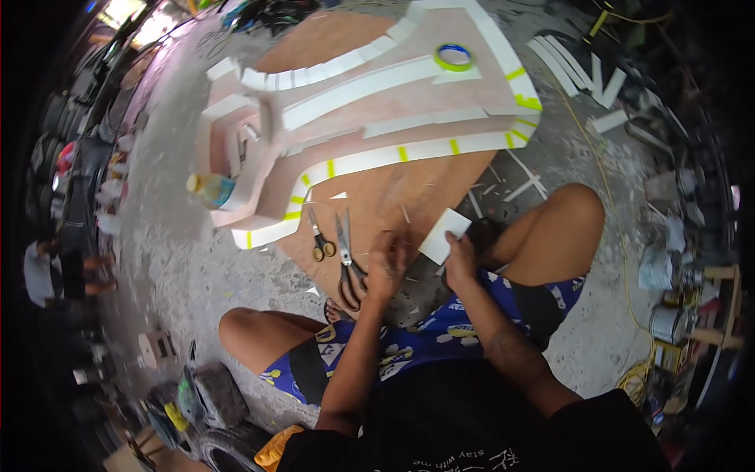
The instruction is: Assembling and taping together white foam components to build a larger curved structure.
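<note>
My right hand (461, 258) grips a small white rectangle of card or foam sheet (445, 236) by its lower right edge, thumb on top. Just left of it, my left hand (388, 261) hovers over the brown board (377, 193); its fingers are blurred, and whether they hold anything is unclear. Beside that hand lie large dark-handled scissors (345, 259) and smaller scissors with yellow-ringed handles (320, 244). Beyond them sits a big pinkish moulded panel (338, 145), edged with white strips and yellow-green tape tabs. A roll of yellow-green tape (454, 57) rests on it.
A bottle with bluish contents (211, 189) stands at the panel's left edge. White offcut strips (562, 64) lie at the far right, near a yellow cord (602, 173). Paint cans (667, 322) line the right side. Another person (51, 271) is at the far left. A tyre (228, 448) lies lower left.
</note>
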`<state>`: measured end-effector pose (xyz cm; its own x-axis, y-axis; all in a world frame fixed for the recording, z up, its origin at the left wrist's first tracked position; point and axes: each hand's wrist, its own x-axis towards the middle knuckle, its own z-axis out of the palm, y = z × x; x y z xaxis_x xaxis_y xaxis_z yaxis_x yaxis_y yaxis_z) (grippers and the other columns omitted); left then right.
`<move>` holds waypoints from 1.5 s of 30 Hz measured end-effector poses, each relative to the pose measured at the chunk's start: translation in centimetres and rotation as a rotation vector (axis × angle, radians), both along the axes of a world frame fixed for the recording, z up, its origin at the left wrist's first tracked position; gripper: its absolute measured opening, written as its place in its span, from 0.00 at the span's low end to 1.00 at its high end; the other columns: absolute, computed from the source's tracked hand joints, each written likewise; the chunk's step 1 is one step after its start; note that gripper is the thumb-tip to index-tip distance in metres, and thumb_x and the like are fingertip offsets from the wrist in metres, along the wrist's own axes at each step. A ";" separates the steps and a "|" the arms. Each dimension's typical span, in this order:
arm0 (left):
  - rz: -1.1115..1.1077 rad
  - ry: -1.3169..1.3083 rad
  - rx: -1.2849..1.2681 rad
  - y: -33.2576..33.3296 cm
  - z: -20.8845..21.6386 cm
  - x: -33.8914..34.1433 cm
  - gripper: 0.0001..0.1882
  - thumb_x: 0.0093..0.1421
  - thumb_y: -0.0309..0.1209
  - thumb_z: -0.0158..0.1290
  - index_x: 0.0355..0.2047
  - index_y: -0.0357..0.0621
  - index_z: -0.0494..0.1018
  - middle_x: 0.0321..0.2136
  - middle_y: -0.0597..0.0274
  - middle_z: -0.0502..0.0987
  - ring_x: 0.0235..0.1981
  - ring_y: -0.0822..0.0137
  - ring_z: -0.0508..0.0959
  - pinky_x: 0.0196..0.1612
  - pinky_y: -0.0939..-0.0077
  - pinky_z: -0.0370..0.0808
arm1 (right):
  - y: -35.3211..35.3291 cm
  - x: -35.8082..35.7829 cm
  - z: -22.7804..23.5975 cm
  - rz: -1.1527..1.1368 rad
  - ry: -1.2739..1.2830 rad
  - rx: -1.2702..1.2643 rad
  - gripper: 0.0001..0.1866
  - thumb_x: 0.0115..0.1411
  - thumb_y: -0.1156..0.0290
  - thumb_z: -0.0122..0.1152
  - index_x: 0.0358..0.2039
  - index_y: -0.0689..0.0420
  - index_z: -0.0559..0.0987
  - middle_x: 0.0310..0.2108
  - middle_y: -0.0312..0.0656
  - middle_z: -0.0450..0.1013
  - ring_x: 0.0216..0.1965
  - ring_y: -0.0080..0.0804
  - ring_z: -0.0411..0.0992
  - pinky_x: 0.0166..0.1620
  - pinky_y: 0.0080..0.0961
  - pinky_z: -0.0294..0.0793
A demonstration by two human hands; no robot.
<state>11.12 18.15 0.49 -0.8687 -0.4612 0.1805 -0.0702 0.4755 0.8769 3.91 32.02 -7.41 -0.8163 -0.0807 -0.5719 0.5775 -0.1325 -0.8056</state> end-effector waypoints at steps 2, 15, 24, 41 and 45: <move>-0.022 -0.018 -0.056 -0.5 -0.7 -0.7 0.08 0.58 0.22 0.50 0.39 0.35 0.74 0.32 0.49 0.75 0.31 0.55 0.77 0.35 0.69 0.73 | -0.2 0.1 2.0 0.052 -0.027 -0.027 0.22 0.64 0.56 0.53 0.50 0.61 0.71 0.46 0.43 0.71 0.49 0.33 0.68 0.54 0.29 0.65; -0.284 0.030 -0.206 0.2 -1.3 -4.2 0.10 0.56 0.19 0.53 0.39 0.37 0.76 0.37 0.51 0.74 0.39 0.52 0.74 0.42 0.65 0.72 | 0.0 0.4 1.9 -0.069 -0.089 -0.026 0.27 0.68 0.56 0.47 0.58 0.65 0.64 0.55 0.49 0.66 0.57 0.37 0.63 0.59 0.29 0.60; -0.624 -0.107 -0.296 -0.5 0.4 -5.5 0.20 0.55 0.22 0.55 0.50 0.46 0.74 0.51 0.49 0.67 0.47 0.50 0.71 0.51 0.61 0.69 | -0.3 0.1 -0.6 -0.075 -0.047 0.041 0.27 0.69 0.58 0.44 0.56 0.69 0.64 0.54 0.54 0.66 0.56 0.39 0.65 0.58 0.30 0.61; -0.892 -0.250 -0.635 -2.7 1.4 -11.2 0.37 0.47 0.52 0.60 0.59 0.69 0.67 0.68 0.63 0.50 0.65 0.48 0.54 0.64 0.48 0.53 | 0.1 -1.4 -0.5 -0.088 -0.036 0.100 0.25 0.66 0.56 0.48 0.55 0.62 0.68 0.51 0.48 0.69 0.53 0.35 0.65 0.56 0.29 0.61; -0.930 -0.300 -0.620 -2.9 1.4 -12.3 0.41 0.43 0.49 0.64 0.60 0.69 0.66 0.68 0.63 0.50 0.64 0.46 0.55 0.64 0.45 0.53 | -0.2 -1.2 1.3 -0.085 -0.019 0.133 0.27 0.67 0.53 0.47 0.55 0.63 0.67 0.52 0.49 0.68 0.54 0.37 0.65 0.57 0.30 0.60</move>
